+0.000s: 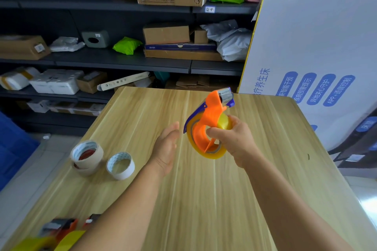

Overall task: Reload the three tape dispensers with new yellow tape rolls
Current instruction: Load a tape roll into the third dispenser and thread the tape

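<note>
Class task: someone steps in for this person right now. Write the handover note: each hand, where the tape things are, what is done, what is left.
Right hand: gripping the orange dispenser above the wooden table, with a yellow tape roll seated in it.
Left hand: open, empty, just left of the dispenser.
Near left edge: more dispenser parts with yellow tape, partly cut off, count unclear.
Spent-looking rolls and lie left of the hands.
Done: this roll appears mounted. Left: thread it, set it down, check the others.
</note>
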The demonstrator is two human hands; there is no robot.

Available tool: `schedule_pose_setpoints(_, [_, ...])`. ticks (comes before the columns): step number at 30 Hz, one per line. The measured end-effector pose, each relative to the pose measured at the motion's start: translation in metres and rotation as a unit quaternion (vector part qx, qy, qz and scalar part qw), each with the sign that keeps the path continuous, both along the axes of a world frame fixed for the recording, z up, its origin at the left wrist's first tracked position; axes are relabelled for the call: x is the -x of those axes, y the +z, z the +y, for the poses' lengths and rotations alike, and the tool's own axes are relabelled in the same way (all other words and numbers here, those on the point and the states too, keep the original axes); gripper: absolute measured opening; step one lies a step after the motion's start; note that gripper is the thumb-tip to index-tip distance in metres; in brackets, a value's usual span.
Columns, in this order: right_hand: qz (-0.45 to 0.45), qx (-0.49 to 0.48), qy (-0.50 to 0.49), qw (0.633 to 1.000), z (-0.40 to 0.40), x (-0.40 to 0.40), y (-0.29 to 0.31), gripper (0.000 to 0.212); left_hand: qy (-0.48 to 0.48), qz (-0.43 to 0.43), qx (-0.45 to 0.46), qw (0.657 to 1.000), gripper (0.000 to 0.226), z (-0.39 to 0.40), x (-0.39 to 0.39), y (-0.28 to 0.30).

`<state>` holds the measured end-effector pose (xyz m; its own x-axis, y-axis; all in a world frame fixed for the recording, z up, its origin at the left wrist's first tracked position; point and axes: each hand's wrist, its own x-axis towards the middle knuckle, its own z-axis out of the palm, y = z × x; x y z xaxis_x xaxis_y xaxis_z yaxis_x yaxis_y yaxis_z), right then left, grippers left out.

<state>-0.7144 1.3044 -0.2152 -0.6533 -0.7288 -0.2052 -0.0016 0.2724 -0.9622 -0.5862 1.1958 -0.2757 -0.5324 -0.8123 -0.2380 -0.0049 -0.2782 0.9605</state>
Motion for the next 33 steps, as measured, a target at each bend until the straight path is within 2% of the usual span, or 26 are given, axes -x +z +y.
schedule_pose_setpoints(4, [0.019,-0.024,0.002,1.0,0.0,-0.002,-0.003,0.032,-0.017,0.002,0.162,0.987,0.068,0.004,0.004,0.007])
schedule_pose_setpoints(7, [0.027,-0.04,0.003,0.999,0.002,-0.005,-0.005,0.031,-0.057,-0.032,0.231,0.971,0.052,0.006,0.007,0.006])
schedule_pose_setpoints(9, [0.032,-0.049,0.01,0.998,0.004,-0.007,-0.004,0.032,-0.051,-0.012,0.213,0.976,0.042,0.009,0.006,-0.001])
schedule_pose_setpoints(12, [0.019,-0.054,0.018,0.998,0.008,-0.01,-0.004,0.029,-0.043,-0.014,0.185,0.982,0.041,0.019,0.002,-0.01])
schedule_pose_setpoints(15, [-0.021,-0.051,0.009,0.998,0.011,-0.017,-0.005,0.027,-0.034,-0.002,0.125,0.992,0.039,0.033,-0.001,-0.015])
schedule_pose_setpoints(19, [-0.082,-0.045,-0.008,0.996,0.014,-0.028,-0.008,0.037,0.005,0.001,0.061,0.998,0.036,0.049,-0.014,-0.026])
schedule_pose_setpoints(23, [-0.153,-0.026,-0.017,0.988,0.015,-0.045,-0.01,0.036,-0.015,-0.003,0.038,0.999,0.044,0.064,-0.032,-0.031])
schedule_pose_setpoints(27, [-0.194,-0.009,-0.049,0.98,0.019,-0.068,-0.007,0.033,-0.005,0.102,-0.06,0.993,0.056,0.085,-0.055,-0.036])
schedule_pose_setpoints(30, [-0.205,0.001,-0.053,0.977,0.025,-0.092,-0.005,0.027,-0.062,0.116,-0.044,0.99,0.045,0.103,-0.081,-0.041])
schedule_pose_setpoints(31, [-0.207,0.003,-0.052,0.977,0.027,-0.102,-0.004,0.021,-0.06,0.112,-0.049,0.991,0.049,0.109,-0.09,-0.043])
schedule_pose_setpoints(33, [-0.209,0.007,-0.046,0.977,0.032,-0.125,-0.005,0.011,-0.028,0.106,-0.063,0.992,0.072,0.12,-0.106,-0.048])
